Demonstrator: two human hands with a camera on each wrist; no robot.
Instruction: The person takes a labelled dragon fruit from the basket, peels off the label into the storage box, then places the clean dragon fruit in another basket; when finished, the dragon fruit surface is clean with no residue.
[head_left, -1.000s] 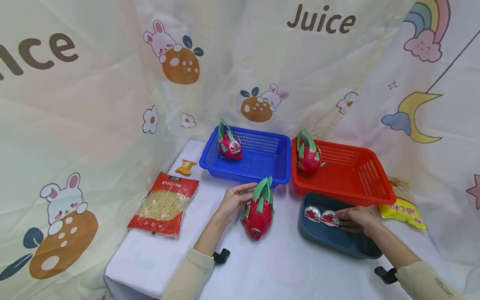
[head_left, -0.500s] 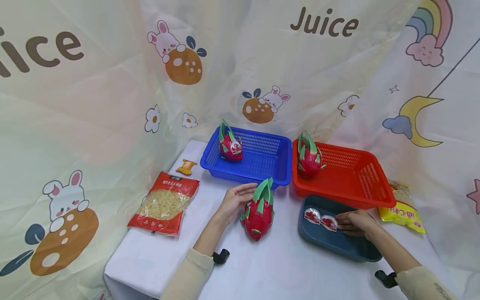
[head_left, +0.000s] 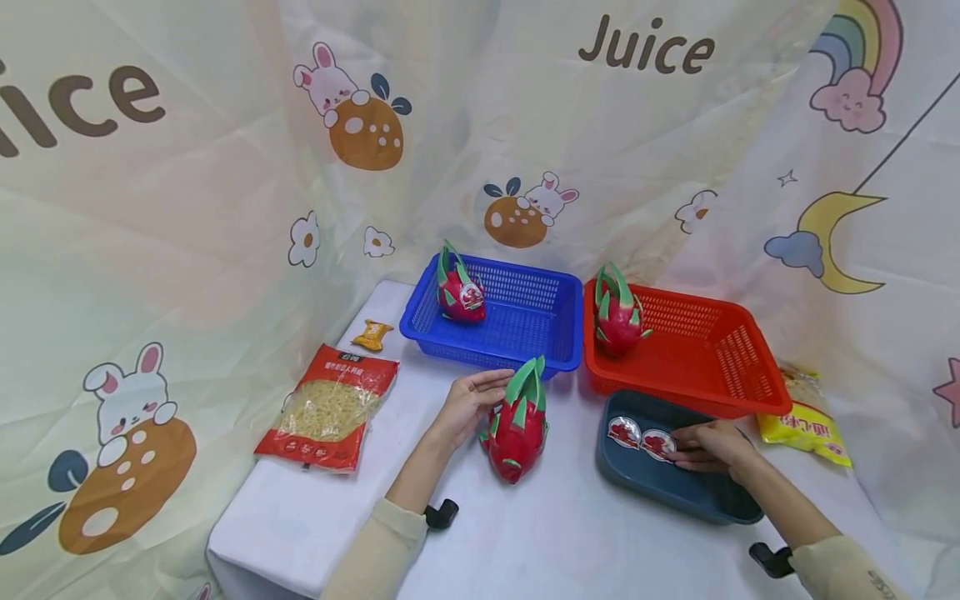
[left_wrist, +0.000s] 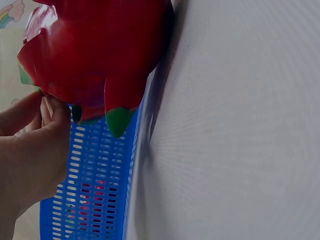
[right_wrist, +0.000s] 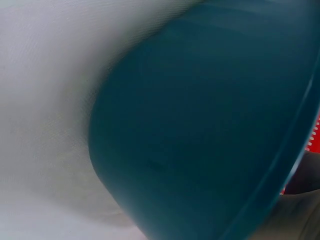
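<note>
My left hand (head_left: 468, 408) is at the upper left side of a red dragon fruit (head_left: 515, 437) with green leaves, which lies on the white table. In the left wrist view, the thumb and fingers (left_wrist: 35, 107) meet at one of the fruit's scales. My right hand (head_left: 716, 446) reaches into a dark blue tray (head_left: 660, 483), fairly straight fingers touching the edge of a round sticker (head_left: 657, 445). A second round sticker (head_left: 623, 431) lies just left of it. The right wrist view shows mostly the tray's outer wall (right_wrist: 200, 110); the right fingertips are hidden there.
Behind stand a blue basket (head_left: 525, 333) and a red basket (head_left: 697, 354). Each holds a dragon fruit; the one (head_left: 461, 292) in blue bears a sticker. A pasta bag (head_left: 330, 408) and an orange wrapped snack (head_left: 372, 335) lie left, a yellow bag (head_left: 808, 425) right.
In the tray, the sticker at my right fingertips has shifted slightly toward the near side, and the right hand has moved slightly down with it. The left hand and its dragon fruit stay in place.
</note>
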